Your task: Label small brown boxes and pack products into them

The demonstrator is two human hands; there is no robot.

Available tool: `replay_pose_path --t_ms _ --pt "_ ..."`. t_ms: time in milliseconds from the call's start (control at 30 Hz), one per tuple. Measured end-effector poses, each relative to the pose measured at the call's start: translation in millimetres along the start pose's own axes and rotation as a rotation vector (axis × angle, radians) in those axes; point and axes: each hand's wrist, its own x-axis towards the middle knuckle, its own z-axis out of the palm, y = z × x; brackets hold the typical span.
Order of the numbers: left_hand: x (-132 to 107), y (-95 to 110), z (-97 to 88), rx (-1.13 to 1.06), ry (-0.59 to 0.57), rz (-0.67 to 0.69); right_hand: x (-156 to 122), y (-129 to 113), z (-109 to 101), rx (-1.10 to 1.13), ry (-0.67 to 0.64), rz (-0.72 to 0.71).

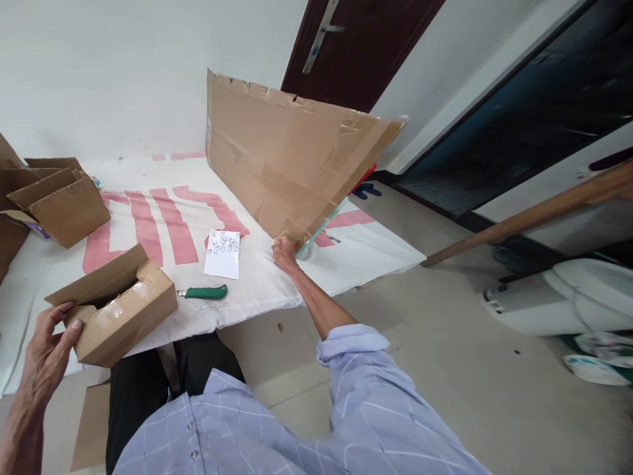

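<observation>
My right hand (284, 250) is stretched out over the white and pink cloth (163, 224) and grips the lower corner of a large flattened cardboard sheet (287, 158), which stands tilted up off the cloth. A clear ruler-like strip (321, 229) lies under that corner. My left hand (47, 349) holds the near end of a small open cardboard box (116, 310), thumb on its taped side, at the near left. A green-handled cutter (205, 291) and a white printed paper (223, 253) lie on the cloth between the two hands.
More open cardboard boxes (59, 201) sit at the far left. A dark door (366, 39) stands behind the sheet. A wooden pole (529, 214) slants at the right above white plastic items (558, 297). A flat cardboard piece (91, 425) lies by my legs.
</observation>
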Motion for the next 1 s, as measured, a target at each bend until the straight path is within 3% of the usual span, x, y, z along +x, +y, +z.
replay_pose_path --t_ms 267,567,700,833,1000 --pt "-5.6 6.9 -0.7 -0.005 -0.003 0.075 0.8 -16.8 1.1 -0.242 -0.011 0.038" --pt "-7.7 -1.0 1.3 -0.103 0.007 0.097 -22.8 -21.7 -5.9 -0.414 -0.144 -0.179" --pt "-5.0 -8.6 1.4 -0.231 -0.026 0.040 -33.9 -22.2 -12.0 -0.461 -0.121 -0.222" --pt "-3.5 -12.4 0.5 -0.186 -0.058 0.049 -31.8 -20.6 -22.7 -0.468 -0.101 -0.165" --pt "-7.1 -12.2 -5.1 -0.118 -0.180 0.082 -28.0 -28.5 -31.2 -0.462 -0.058 -0.087"
